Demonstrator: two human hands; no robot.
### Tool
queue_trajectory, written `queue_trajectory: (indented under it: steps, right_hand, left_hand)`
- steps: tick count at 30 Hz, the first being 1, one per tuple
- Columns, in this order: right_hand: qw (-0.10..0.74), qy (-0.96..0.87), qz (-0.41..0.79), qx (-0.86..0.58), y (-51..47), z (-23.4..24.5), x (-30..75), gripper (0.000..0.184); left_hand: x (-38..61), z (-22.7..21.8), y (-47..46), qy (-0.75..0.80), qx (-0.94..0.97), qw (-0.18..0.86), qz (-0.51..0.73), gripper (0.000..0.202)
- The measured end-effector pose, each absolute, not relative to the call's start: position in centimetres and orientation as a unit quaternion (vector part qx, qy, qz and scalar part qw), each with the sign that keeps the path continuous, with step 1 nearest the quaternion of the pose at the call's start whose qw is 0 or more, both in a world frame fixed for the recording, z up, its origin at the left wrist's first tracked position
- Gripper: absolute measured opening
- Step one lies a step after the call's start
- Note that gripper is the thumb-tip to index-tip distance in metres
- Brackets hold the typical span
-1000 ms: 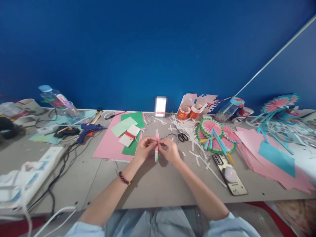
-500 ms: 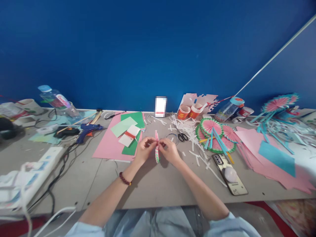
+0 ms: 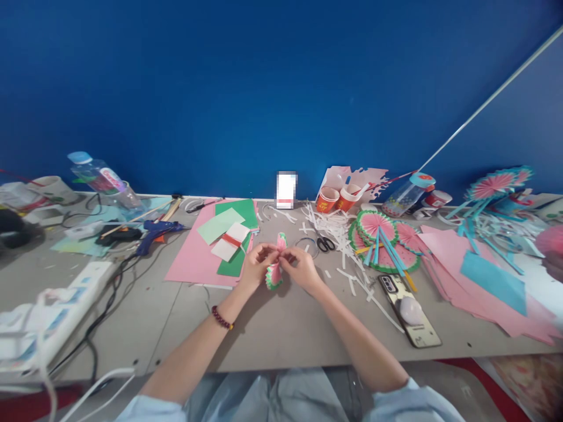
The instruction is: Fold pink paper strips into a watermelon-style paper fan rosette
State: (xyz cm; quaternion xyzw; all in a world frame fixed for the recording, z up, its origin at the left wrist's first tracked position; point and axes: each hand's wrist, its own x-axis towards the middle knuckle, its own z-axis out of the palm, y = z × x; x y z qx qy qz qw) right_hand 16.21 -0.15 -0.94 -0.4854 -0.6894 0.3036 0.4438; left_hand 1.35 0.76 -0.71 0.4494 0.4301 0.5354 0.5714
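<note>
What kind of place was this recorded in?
Probably a shared paper-craft workspace: a blue glue gun, finished-looking watermelon-patterned paper fans and scattered white paper strips all lie on one long table.

Pleated paper [image 3: 273, 276]: pink, green-edged. Wall [image 3: 246, 99]: deep blue.

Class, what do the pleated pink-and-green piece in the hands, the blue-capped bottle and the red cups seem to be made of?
Pleated piece: matte paper or thin card, judging by its accordion folds.
Blue-capped bottle: clear, glossy plastic most likely; its body is see-through.
Red cups: probably smooth paper, given the pale rims and printed sides.
</note>
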Motion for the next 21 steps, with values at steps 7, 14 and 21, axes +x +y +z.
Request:
queue_trajectory:
  steps: [7, 14, 21]
  right_hand:
    - [0.46, -0.629, 0.376, -0.502, 0.0, -0.8, 16.2, 0.009]
    - [0.466, -0.616, 0.377, -0.511, 0.2, -1.1, 16.4, 0.011]
    - [0.462, -0.613, 0.394, -0.505, 0.1, -1.4, 16.2, 0.014]
  left_hand:
    - [1.3, -0.7, 0.9, 0.437, 0.482, 0.527, 0.547, 0.026]
    - [1.3, -1.5, 0.9, 0.469, 0.576, 0.456, 0.489, 0.016]
    - [1.2, -1.4, 0.8, 0.49, 0.626, 0.382, 0.471, 0.011]
